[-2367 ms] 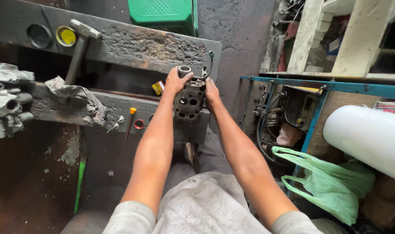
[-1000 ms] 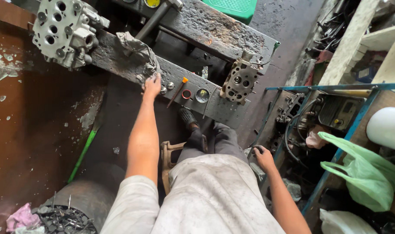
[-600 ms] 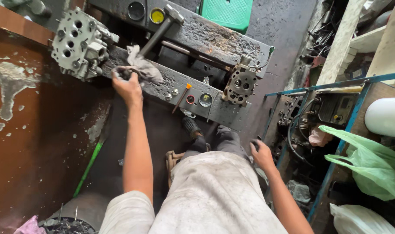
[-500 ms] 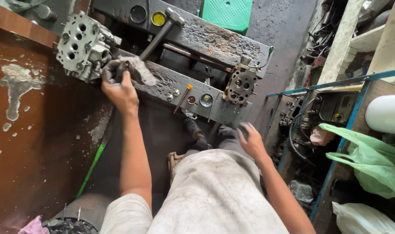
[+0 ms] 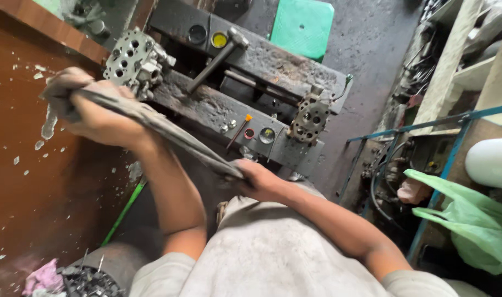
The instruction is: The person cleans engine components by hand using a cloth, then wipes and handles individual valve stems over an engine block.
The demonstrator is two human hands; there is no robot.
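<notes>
Our left hand [image 5: 94,113] is closed in a fist around 1 end of a grey rag [image 5: 152,124], and our right hand [image 5: 256,179] grips the other end just above our lap, so the cloth runs taut and twisted between the 2 fists. Half a second ago the left hand was only reaching to the rag where it lay on the metal bench [image 5: 207,107] beside the left valve block [image 5: 132,60], and the right hand hung open over the knee; now the rag is off the bench and stretched across our front. We judge from this that the picking-up is finished and the cloth is in hand for use, perhaps being wrung or straightened, though motion blur makes the exact grip hard to read.

The rag looks limp, oily and dirt-stained, drawn into a rope-like band. The valve block is cast metal, pale grey, drilled with many round ports. A second, similar block [image 5: 310,118] stands upright farther right on the bench. The bench itself is dark, pitted steel with a hammer [image 5: 218,58] lying across its upper rail. A green plastic bag [image 5: 471,220] hangs at far right.
</notes>
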